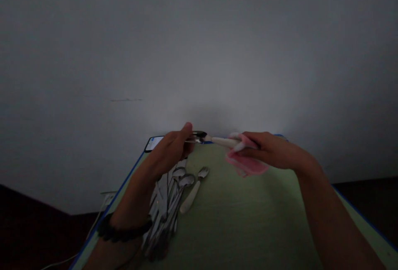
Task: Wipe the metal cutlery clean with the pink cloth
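A white-handled utensil is held level above the far part of the table. My left hand is closed on its shiny metal head, which the fingers partly hide, so I cannot tell its exact kind. My right hand grips a pink and white cloth that is folded around the other end of the handle. Below my hands, a fork with a white handle lies by itself on the table. Left of it is a pile of metal cutlery, with several spoons in it, partly behind my left forearm.
The table has a light green top with a blue edge and stands against a grey wall. A phone with a lit screen is at the far left corner. A white cable hangs beside the left edge.
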The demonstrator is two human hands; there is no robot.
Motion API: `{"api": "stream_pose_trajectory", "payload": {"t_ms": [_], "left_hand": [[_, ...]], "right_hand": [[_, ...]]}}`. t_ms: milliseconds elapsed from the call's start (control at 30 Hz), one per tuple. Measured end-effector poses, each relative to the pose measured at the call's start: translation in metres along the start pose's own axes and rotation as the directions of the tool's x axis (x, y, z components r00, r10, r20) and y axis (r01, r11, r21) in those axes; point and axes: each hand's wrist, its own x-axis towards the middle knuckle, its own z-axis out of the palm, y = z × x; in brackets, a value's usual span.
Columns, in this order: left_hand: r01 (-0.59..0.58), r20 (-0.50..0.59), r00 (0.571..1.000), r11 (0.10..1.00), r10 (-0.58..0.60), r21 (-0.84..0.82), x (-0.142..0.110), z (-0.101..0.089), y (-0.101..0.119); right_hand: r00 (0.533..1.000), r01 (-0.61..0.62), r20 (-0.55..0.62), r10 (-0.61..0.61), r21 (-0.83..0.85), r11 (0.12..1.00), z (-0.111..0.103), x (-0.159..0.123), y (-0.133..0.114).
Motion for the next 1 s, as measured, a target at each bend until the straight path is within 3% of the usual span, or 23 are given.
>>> {"api": "stream_pose_trajectory", "payload": {"t_ms": [100,267,333,400,467,567,633,667,767,867,1000], "left_hand": [[0.029,0.033,0.999,0.999,-0.028,-0.025,0.001,0.001,0.002],[0.043,0.226,0.974,0.995,-0.022,-0.091,0.001,0.01,0.012],[-0.038,0.157,0.987,0.999,0.042,-0.031,-0.001,0.013,0.017],[-0.157,0.088,0.985,0.979,0.146,0.133,-0.003,0.014,0.021],[-0.296,0.081,0.955,0.895,0.286,0.333,-0.006,0.015,0.022],[-0.496,0.143,0.847,0.661,0.513,0.563,-0.008,0.021,0.02],[-0.567,0.206,0.784,0.541,0.585,0.621,-0.008,0.027,0.021],[-0.582,0.24,0.776,0.517,0.583,0.627,-0.008,0.029,0.023],[-0.531,0.272,0.836,0.578,0.476,0.62,-0.007,0.032,0.031],[-0.399,0.222,0.916,0.693,0.334,0.6,-0.009,0.023,0.039],[-0.332,0.204,0.943,0.772,0.262,0.542,-0.013,0.009,0.042]], "right_hand": [[1.0,0.013,0.002,-0.013,-0.12,0.993,0.001,0.001,-0.002],[0.995,0.047,-0.072,-0.064,-0.218,0.975,0.006,0.005,-0.007],[0.996,0.057,-0.06,-0.071,-0.209,0.976,0.01,0.007,-0.009],[0.996,0.081,-0.023,-0.087,-0.19,0.978,0.014,0.008,-0.013],[0.993,0.119,0.004,-0.12,-0.179,0.977,0.017,0.01,-0.018],[0.989,0.145,0.003,-0.149,-0.227,0.963,0.019,0.011,-0.025],[0.988,0.149,0.005,-0.153,-0.268,0.952,0.018,0.011,-0.028],[0.988,0.148,0.005,-0.153,-0.283,0.948,0.017,0.01,-0.03],[0.99,0.121,-0.032,-0.139,-0.326,0.938,0.014,0.008,-0.032],[0.988,0.076,-0.097,-0.117,-0.348,0.934,0.012,0.007,-0.032],[0.994,0.064,-0.068,-0.087,-0.288,0.956,0.011,0.006,-0.026]]}}
